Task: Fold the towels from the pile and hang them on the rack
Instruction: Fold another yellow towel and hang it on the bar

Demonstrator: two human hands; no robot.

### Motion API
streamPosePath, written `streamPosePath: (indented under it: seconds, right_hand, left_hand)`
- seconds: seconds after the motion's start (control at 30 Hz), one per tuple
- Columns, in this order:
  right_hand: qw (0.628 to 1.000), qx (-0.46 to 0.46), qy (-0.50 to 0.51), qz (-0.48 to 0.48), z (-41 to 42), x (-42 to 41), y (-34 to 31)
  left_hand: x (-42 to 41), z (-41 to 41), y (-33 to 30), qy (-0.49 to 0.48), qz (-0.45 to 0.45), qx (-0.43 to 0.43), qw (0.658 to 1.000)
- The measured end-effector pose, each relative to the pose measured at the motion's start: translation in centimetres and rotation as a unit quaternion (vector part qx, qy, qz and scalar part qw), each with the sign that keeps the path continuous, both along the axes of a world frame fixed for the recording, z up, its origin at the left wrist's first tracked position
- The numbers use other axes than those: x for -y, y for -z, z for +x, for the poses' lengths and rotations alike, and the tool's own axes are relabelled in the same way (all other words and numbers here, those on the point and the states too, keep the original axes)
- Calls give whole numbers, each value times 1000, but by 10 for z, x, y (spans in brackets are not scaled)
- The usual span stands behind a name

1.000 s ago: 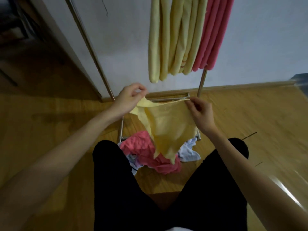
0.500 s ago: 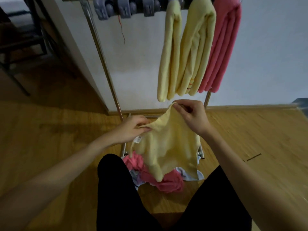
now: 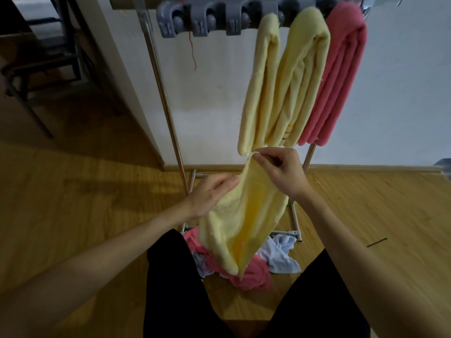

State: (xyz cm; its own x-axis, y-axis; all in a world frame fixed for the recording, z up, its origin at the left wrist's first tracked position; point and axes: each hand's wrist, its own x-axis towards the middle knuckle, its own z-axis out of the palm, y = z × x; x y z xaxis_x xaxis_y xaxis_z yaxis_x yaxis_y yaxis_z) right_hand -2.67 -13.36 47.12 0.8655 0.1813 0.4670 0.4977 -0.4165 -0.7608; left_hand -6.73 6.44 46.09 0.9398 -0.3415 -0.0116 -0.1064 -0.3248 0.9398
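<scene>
A pale yellow towel (image 3: 246, 223) hangs in front of me, folded lengthwise. My right hand (image 3: 280, 172) pinches its top corner just below the hung towels. My left hand (image 3: 210, 196) grips its left edge lower down. On the rack (image 3: 168, 113) hang two folded yellow towels (image 3: 288, 86) and a folded pink towel (image 3: 341, 79). The pile (image 3: 258, 264) of pink and white towels lies on the floor behind the held towel, partly hidden by it.
Grey clips (image 3: 202, 20) line the rack's top bar to the left of the hung towels. A white wall stands behind the rack. A dark chair frame (image 3: 36, 69) is at the far left. My black-clad legs (image 3: 180, 289) fill the bottom.
My hands have come together, bringing the towel's top corners close so it hangs doubled. My right hand rose toward the hung towels. The view tilted up, showing the rack's top bar.
</scene>
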Motion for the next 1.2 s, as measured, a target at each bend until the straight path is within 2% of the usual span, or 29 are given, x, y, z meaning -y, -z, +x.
streamPosePath:
  seconds: [0.1, 0.2, 0.3, 0.4, 0.5, 0.67, 0.83, 0.97, 1.2]
  right_hand:
    - [1000, 6, -5, -11, 1, -2, -2]
    - [1000, 11, -3, -24, 3, -1, -2]
    - [996, 23, -18, -88, 3, 3, 6]
    - [984, 54, -18, -168, -1, 5, 21]
    - [973, 114, -10, -201, -9, 4, 29]
    - [961, 205, -1, -184, -24, -6, 30]
    - [933, 273, -84, -220, -37, -26, 31]
    - [926, 259, -136, -237, -39, -44, 29]
    - [941, 149, -170, -251, -34, -63, 29]
  left_hand:
    - [-2, 2, -4, -1, 82, 69, 994]
    - [-9, 14, -9, -56, 128, 107, 984]
    - [-25, 28, -18, -128, 149, 118, 973]
    - [-39, 36, -22, -169, 143, 110, 969]
    - [-42, 35, -22, -192, 126, 122, 966]
    - [-43, 32, -31, -268, 54, 115, 955]
    - [-43, 39, -40, -334, 4, 116, 935]
    - [-36, 44, -49, -365, -12, 109, 925]
    - [-30, 48, -52, -379, -54, 105, 918]
